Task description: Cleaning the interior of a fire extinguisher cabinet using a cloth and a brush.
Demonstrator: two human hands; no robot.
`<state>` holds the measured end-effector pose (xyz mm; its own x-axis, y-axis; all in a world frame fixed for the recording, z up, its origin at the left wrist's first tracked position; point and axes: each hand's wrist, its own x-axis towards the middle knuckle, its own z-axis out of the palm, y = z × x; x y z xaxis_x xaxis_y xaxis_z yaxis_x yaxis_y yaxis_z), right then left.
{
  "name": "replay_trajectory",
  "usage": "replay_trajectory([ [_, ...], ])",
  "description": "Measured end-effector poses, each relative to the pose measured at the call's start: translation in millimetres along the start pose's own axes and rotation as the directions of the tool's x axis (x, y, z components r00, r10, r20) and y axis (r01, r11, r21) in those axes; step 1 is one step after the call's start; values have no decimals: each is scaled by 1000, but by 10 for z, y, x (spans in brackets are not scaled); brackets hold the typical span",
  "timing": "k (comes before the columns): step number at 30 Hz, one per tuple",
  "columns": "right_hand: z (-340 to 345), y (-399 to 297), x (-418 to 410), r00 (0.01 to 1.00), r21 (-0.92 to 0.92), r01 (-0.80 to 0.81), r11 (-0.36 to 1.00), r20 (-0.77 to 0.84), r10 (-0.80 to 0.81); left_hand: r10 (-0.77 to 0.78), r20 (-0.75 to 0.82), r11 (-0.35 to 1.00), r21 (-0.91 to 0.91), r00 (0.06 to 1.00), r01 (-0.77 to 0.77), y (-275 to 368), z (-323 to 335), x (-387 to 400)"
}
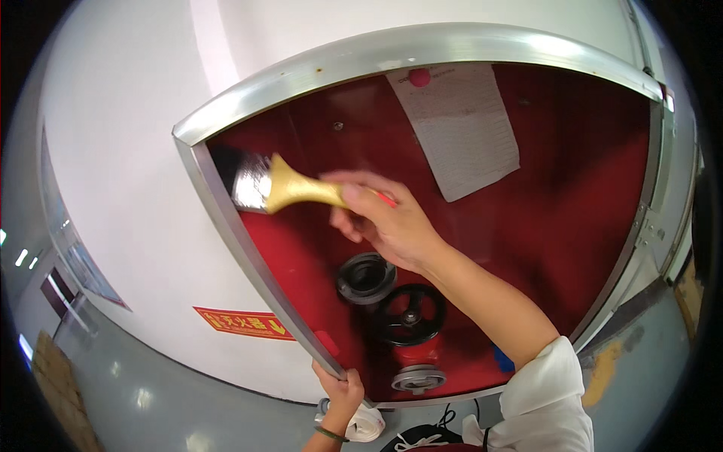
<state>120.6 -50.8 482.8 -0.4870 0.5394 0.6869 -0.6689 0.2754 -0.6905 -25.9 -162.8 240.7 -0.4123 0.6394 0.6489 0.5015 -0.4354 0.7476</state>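
Note:
My right hand (390, 220) grips the yellow handle of a flat paintbrush (305, 189) with a metal ferrule. Its dark bristles are at the upper left inside corner of a red fire hydrant cabinet (570, 169), against or close to the frame; contact is hard to tell. Low on the left, my left hand (342, 390) grasps the cabinet's aluminium frame (237, 248). Below my right hand, inside the cabinet, are a black valve handwheel (411, 316), a dark round hose coupling (367, 277) and a red hydrant valve with a grey metal outlet (419, 378).
A pink round magnet (419, 77) holds a paper sheet (469, 130) on the cabinet's back. A rolled white fire hose (366, 424) lies on the grey floor (186, 407) below my left hand. A red and yellow sign (245, 325) is on the white wall (130, 186).

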Motion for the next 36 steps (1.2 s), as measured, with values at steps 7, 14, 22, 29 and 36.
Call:
replay_trajectory([
  [7, -94, -263, -52, 985, -384, 143, 912, -37, -170, 55, 27, 993, 105, 998, -58, -102, -44, 29],
  [14, 33, -75, 359, 965, -56, 207, 977, -149, -214, 10, -7, 999, 44, 1000, -10, -38, -43, 41],
  [22, -392, 11, 778, 867, -209, 302, 930, -344, -359, 42, 11, 999, 25, 999, -43, -96, 2, 11],
  [29, -273, 149, 593, 677, -908, 416, -50, 346, -650, 3, -4, 1000, 31, 1000, -2, 23, -42, 27],
  [36, -338, 320, 129, 806, -915, 397, 67, 313, -502, 124, -35, 990, 66, 992, -122, 0, -13, 114],
])
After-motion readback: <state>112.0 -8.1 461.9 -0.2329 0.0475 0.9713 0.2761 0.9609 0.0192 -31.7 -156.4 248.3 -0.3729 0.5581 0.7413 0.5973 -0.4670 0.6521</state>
